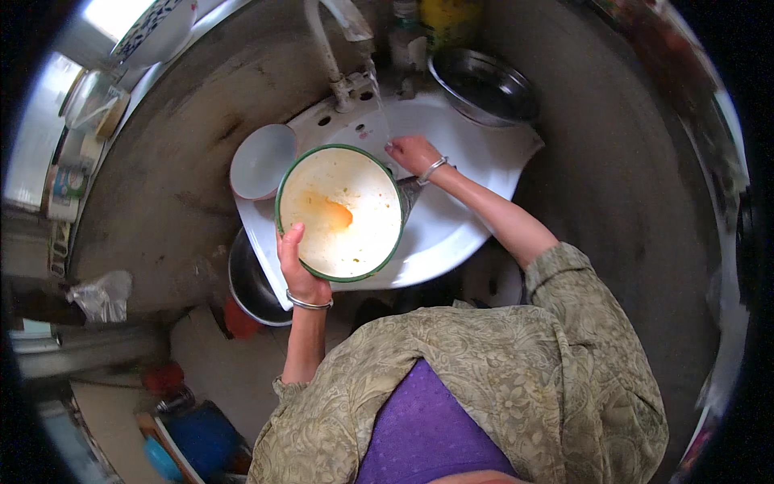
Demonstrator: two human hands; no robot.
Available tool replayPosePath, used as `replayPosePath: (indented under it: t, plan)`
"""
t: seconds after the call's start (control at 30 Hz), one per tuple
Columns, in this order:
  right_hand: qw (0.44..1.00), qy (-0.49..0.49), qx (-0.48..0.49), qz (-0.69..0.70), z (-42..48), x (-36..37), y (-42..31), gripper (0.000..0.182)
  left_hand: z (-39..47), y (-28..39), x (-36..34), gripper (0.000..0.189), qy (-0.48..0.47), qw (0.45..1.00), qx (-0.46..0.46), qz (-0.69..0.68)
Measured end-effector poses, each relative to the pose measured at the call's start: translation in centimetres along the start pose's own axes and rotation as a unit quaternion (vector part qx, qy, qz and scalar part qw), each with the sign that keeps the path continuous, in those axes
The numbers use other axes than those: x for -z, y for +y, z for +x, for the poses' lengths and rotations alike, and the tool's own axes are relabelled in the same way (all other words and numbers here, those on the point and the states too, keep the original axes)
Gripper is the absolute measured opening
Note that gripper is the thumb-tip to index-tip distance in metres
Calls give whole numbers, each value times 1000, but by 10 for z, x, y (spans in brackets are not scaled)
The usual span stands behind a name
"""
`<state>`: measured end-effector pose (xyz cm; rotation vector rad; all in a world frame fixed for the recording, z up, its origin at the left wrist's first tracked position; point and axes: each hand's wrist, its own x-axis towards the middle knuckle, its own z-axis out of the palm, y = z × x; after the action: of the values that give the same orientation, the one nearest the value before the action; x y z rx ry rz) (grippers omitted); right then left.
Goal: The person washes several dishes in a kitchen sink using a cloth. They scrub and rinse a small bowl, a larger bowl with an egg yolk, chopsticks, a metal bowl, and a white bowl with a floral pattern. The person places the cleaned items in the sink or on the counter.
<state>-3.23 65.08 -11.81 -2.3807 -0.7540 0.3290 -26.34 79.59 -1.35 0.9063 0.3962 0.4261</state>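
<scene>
My left hand [302, 272] grips a white dish with a green rim [369, 224], its thumb over the near left edge. The dish is tilted toward me above the white sink [447, 242]. Orange liquid lies in its middle, with small food bits scattered around. Beyond the dish's right edge, my right hand [416, 155] is at a thin stream of water [378, 91] from the faucet [329, 60]. Its fingers are curled in, and nothing shows in them. A dark, mesh-like thing [411, 196] is partly hidden between the dish and my right wrist.
A white bowl [263, 160] rests on the sink's left corner. At the back right sits a metal basin [484, 91], near a bottle [406, 45] and a yellow container [450, 21]. Below the sink's left edge is another dark basin [254, 281]. Jars [91, 103] line a ledge at left.
</scene>
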Motion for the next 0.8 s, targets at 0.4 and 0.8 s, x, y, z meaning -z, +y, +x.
replayPosePath:
  t: [0.4,0.8]
  plan:
    - [967,-167,-74,-181,-24,-13,-7,34,2,20,-33,57,-6,998,-6,63]
    - [975,-214,-29,-60,-92,-8,11,22,-1,24,-51,56,-45,989,-52,134]
